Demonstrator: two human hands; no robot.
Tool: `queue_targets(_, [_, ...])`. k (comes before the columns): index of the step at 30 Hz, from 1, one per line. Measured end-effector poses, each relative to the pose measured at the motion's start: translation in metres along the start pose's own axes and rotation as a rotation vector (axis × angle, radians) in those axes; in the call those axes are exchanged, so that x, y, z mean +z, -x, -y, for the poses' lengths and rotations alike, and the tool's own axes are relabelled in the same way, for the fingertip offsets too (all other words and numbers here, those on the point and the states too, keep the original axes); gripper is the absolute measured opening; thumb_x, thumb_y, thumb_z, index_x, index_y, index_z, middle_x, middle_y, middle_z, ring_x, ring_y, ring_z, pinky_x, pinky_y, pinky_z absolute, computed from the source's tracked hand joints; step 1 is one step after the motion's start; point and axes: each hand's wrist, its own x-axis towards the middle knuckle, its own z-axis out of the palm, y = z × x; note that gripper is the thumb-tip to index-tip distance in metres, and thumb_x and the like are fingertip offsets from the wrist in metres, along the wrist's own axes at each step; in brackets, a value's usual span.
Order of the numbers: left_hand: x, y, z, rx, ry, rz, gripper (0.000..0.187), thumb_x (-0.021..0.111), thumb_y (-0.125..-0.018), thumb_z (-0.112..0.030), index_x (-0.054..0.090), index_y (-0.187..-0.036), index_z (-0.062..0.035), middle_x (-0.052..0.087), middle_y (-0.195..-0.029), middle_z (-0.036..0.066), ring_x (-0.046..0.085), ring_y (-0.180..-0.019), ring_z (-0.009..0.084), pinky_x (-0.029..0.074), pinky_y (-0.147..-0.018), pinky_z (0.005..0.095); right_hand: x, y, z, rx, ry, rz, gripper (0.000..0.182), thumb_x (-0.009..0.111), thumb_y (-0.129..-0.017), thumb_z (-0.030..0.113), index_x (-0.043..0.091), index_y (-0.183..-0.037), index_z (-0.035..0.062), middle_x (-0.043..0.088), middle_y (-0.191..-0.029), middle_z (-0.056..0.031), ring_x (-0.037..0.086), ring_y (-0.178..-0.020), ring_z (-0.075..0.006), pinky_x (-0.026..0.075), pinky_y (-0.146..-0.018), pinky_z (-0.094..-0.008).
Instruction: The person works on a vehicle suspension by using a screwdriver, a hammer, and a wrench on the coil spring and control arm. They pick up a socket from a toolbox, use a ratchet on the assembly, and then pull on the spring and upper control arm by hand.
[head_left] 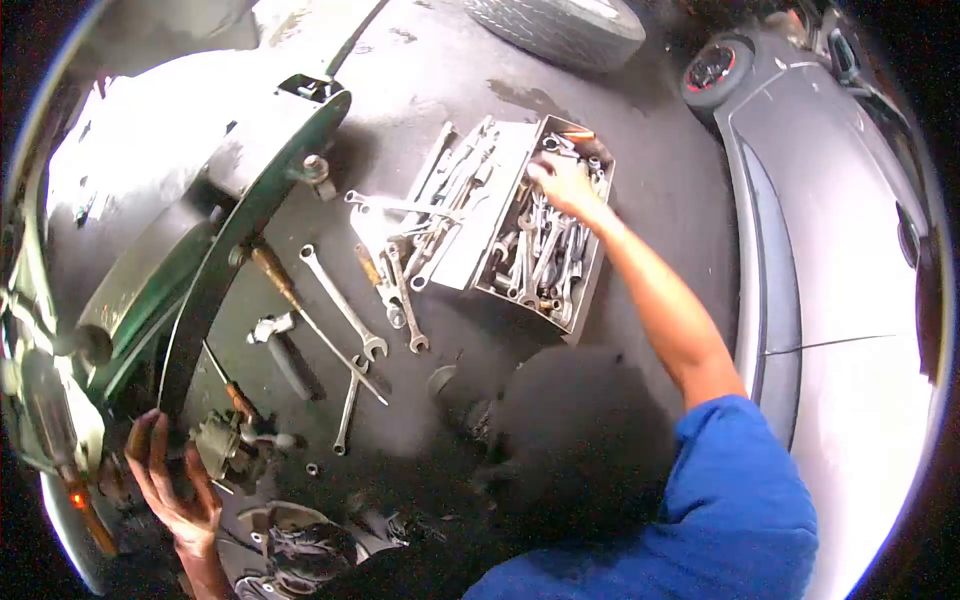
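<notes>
My right hand (566,186) reaches into an open metal toolbox (535,318) full of wrenches and sockets. Its fingers are curled near the box's left wall, and whatever they may hold is hidden. My left hand (178,492) is at the lower left, fingers apart and pointing up, with the tips by the lower edge of a green curved panel (262,185). Beside that hand sits a greasy metal part (222,446). A screwdriver with an orange handle (238,400) lies just above this part.
Combination wrenches (340,300), a long screwdriver (290,290) and a dark-handled tool (288,362) lie on the floor. More tools cover the toolbox's opened lid (478,210). A grey car (840,250) stands at right, a tyre (570,30) behind. A lit orange light (78,498) shows at far left.
</notes>
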Motion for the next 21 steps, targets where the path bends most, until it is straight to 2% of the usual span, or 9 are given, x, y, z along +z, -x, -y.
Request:
queue_targets(2, [0.005,-0.005,-0.005,0.0,0.0,0.053,0.043,0.059,-0.096,-0.003,0.052,-0.139,-0.0001,0.055,-0.133,0.025,0.055,-0.121,0.0418,0.044,-0.103,0.0518,0.022,0.04,-0.048,0.004,-0.05,-0.181,0.033,0.059,-0.097,0.03,0.068,-0.113,0.002,0.072,-0.106,-0.0205,0.069,-0.101,-0.0371,0.052,-0.091,-0.0441])
queue_targets(3, [0.007,-0.008,-0.007,0.0,0.004,0.075,0.043,0.059,-0.096,-0.002,0.052,-0.139,0.0,0.055,-0.133,0.025,0.055,-0.121,0.0418,0.045,-0.102,0.0516,0.027,0.06,-0.062,-0.09,0.099,-0.288,0.03,0.058,-0.098,0.028,0.068,-0.112,0.0027,0.07,-0.106,-0.0198,0.068,-0.102,-0.0362,0.052,-0.09,-0.0437])
queue_targets(5, [0.01,-0.017,-0.017,0.01,-0.014,0.115,0.045,0.06,-0.095,0.001,0.052,-0.138,0.0008,0.055,-0.131,0.026,0.056,-0.119,0.0428,0.047,-0.1,0.0508,0.024,0.093,-0.071,-0.02,-0.067,-0.229,0.024,0.058,-0.099,0.023,0.068,-0.109,0.0038,0.07,-0.104,-0.018,0.068,-0.099,-0.0356,0.052,-0.088,-0.0433])
queue_targets(9, [0.01,-0.015,-0.02,0.017,-0.089,0.18,0.043,0.061,-0.094,0.0,0.053,-0.136,-0.0003,0.056,-0.127,0.026,0.057,-0.115,0.0446,0.047,-0.097,0.0508,0.04,0.123,-0.083,-0.057,-0.181,-0.315,0.015,0.06,-0.098,0.013,0.067,-0.104,0.0016,0.068,-0.098,-0.0181,0.068,-0.09,-0.0356,0.053,-0.081,-0.041])
queue_targets(11, [0.006,-0.009,-0.016,-0.016,-0.197,0.266,0.04,0.058,-0.097,-0.004,0.054,-0.137,0.0012,0.058,-0.13,0.026,0.054,-0.122,0.0443,0.045,-0.104,0.0516,0.042,0.124,-0.075,-0.044,-0.237,-0.296,0.013,0.061,-0.097,0.011,0.066,-0.102,-0.0009,0.068,-0.095,-0.0185,0.068,-0.09,-0.0363,0.053,-0.081,-0.0412])
queue_targets(12, [0.003,-0.005,-0.012,-0.035,-0.252,0.313,0.039,0.056,-0.099,-0.006,0.054,-0.138,0.002,0.059,-0.132,0.026,0.053,-0.126,0.0442,0.043,-0.107,0.0519,0.051,0.12,-0.077,-0.171,-0.206,-0.406,0.014,0.061,-0.098,0.011,0.067,-0.104,-0.0002,0.067,-0.092,-0.0152,0.065,-0.08,-0.0261,0.051,-0.075,-0.036])
queue_targets(14, [0.006,-0.003,-0.009,-0.196,-0.127,0.32,0.039,0.056,-0.1,-0.01,0.054,-0.138,0.0016,0.056,-0.136,0.026,0.052,-0.127,0.0451,0.042,-0.108,0.0519,0.053,0.11,-0.073,-0.127,-0.278,-0.355,0.014,0.061,-0.098,0.01,0.067,-0.104,-0.0005,0.066,-0.09,-0.0147,0.064,-0.079,-0.0251,0.051,-0.074,-0.0351])
queue_targets(17, [0.013,-0.018,-0.022,-0.322,-0.027,0.361,0.04,0.057,-0.1,-0.014,0.055,-0.137,0.0008,0.053,-0.137,0.025,0.052,-0.126,0.0453,0.042,-0.107,0.0516,0.053,0.093,-0.072,-0.118,-0.347,-0.357,0.014,0.061,-0.098,0.012,0.067,-0.103,0.0003,0.067,-0.094,-0.0185,0.068,-0.09,-0.0361,0.053,-0.08,-0.0401])
queue_targets(21, [0.025,-0.038,-0.04,-0.272,-0.113,0.547,0.039,0.057,-0.099,-0.015,0.055,-0.135,-0.0008,0.053,-0.135,0.025,0.053,-0.122,0.0453,0.043,-0.105,0.0503,0.05,0.077,-0.069,-0.091,-0.413,-0.35,0.013,0.061,-0.098,0.011,0.067,-0.102,-0.0002,0.066,-0.091,-0.0173,0.067,-0.086,-0.0343,0.052,-0.078,-0.0386])
